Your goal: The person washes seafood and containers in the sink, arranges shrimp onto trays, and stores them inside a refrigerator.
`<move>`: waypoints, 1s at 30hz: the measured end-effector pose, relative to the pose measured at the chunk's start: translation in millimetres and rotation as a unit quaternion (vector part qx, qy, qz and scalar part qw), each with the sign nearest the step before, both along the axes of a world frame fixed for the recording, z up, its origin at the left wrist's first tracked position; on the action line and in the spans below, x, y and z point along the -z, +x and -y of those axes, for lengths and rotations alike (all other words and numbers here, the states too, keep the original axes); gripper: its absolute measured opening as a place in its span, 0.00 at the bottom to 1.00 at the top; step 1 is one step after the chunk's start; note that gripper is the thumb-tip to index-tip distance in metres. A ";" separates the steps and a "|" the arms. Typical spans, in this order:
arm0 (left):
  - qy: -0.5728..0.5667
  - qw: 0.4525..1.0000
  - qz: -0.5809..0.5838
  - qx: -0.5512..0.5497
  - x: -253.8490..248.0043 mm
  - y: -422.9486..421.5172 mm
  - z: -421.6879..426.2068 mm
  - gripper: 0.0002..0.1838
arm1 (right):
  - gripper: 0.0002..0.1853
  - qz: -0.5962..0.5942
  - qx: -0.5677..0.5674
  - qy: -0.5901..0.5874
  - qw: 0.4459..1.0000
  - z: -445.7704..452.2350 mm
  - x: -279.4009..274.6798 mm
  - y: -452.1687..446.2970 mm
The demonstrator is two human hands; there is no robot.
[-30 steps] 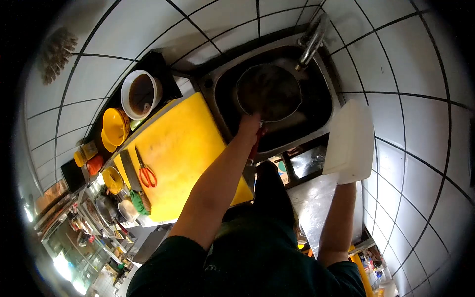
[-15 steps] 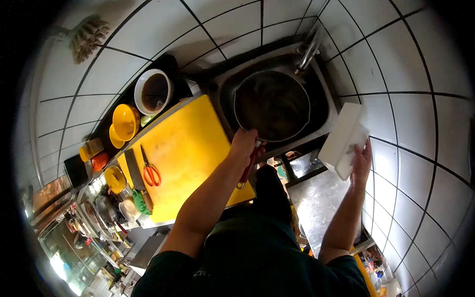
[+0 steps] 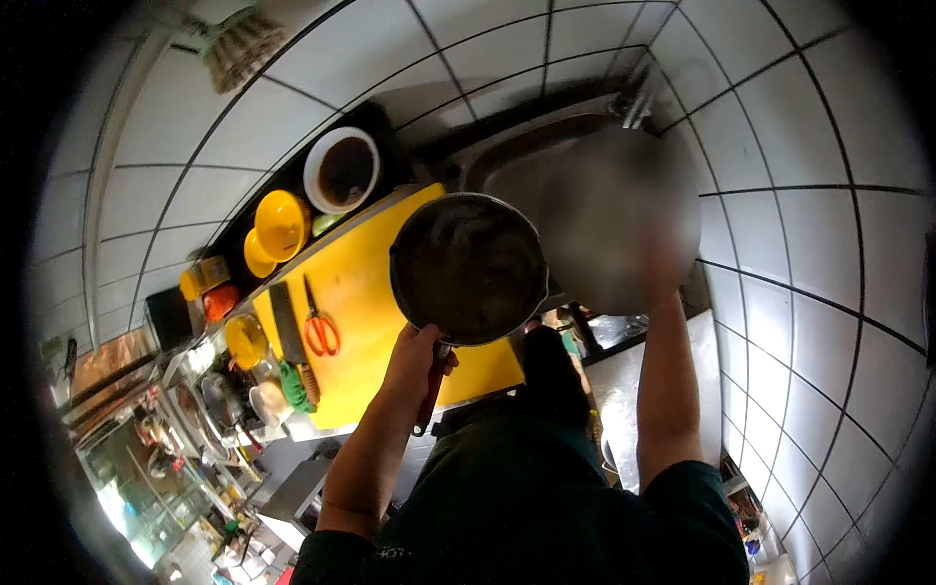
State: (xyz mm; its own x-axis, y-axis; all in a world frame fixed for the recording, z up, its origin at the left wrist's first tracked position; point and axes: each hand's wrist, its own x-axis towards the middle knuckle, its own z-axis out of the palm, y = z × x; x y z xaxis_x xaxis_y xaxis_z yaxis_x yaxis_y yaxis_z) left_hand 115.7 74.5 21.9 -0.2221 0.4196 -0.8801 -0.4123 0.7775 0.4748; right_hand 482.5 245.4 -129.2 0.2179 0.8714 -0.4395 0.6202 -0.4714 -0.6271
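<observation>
My left hand (image 3: 414, 361) is wrapped round the red handle (image 3: 430, 390) of a dark pan (image 3: 468, 268), held over the right part of the yellow cutting board (image 3: 375, 292). The pan's inside looks dark, with faint streaks. My right hand (image 3: 665, 268) is smeared by motion at a large, round, greyish blurred thing (image 3: 609, 214) over the sink (image 3: 507, 166); its fingers cannot be made out. On the board lie red-handled scissors (image 3: 320, 330) and a dark-bladed knife (image 3: 288, 327).
Behind the board stand a white tub (image 3: 341, 171) of dark liquid and yellow bowls (image 3: 283, 224). A tap (image 3: 639, 102) rises at the sink's back corner. A brush (image 3: 244, 49) hangs on the tiled wall. A metal surface (image 3: 616, 390) lies at the right.
The pan has moved left, out of the sink and over the board, in my left hand. The white container no longer shows; a round blurred thing is now at my right hand.
</observation>
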 end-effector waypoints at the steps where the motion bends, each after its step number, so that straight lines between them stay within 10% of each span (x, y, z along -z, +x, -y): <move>1: 0.001 1.000 -0.007 -0.012 -1.1 -7.1 8.8 0.10 | 0.36 -0.015 -0.009 0.000 1.000 -7.9 16.5 -12.3; 6: 0.021 0.998 0.022 -0.055 3.7 -46.6 54.0 0.12 | 0.35 0.168 -0.104 0.141 0.970 -33.2 9.5 -77.9; 9: 0.015 0.999 0.000 -0.051 10.6 -65.3 72.1 0.11 | 0.30 -0.033 -0.223 0.230 0.947 -13.7 -80.3 -134.8; 14: 0.057 0.995 0.024 -0.081 6.8 -87.7 77.2 0.10 | 0.35 -0.039 -0.620 0.283 0.730 50.0 -167.9 -251.0; 20: 0.100 0.992 -0.045 0.061 62.4 -127.4 95.1 0.18 | 0.41 0.198 -0.723 0.299 0.591 80.7 -122.7 -319.7; 23: 0.154 0.894 -0.344 0.241 67.6 -134.1 89.8 0.29 | 0.44 0.250 -0.731 0.240 0.587 77.1 -120.5 -333.8; 25: 0.203 0.722 -0.588 0.303 14.4 -111.4 70.0 0.37 | 0.46 0.262 -0.728 0.233 0.589 79.7 -101.2 -338.0; 30: 0.228 0.627 -0.598 0.443 37.3 -94.5 30.2 0.46 | 0.45 0.262 -0.654 0.249 0.665 84.6 -66.1 -342.9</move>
State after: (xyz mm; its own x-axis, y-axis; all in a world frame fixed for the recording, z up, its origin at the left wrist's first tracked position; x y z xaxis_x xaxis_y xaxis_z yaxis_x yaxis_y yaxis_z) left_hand 21.2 44.4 -15.4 -0.1106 0.9926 -0.0494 0.9499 0.1202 0.2887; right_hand 139.6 160.7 -63.1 -0.8589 0.4762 -0.1886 0.4912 0.8701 -0.0399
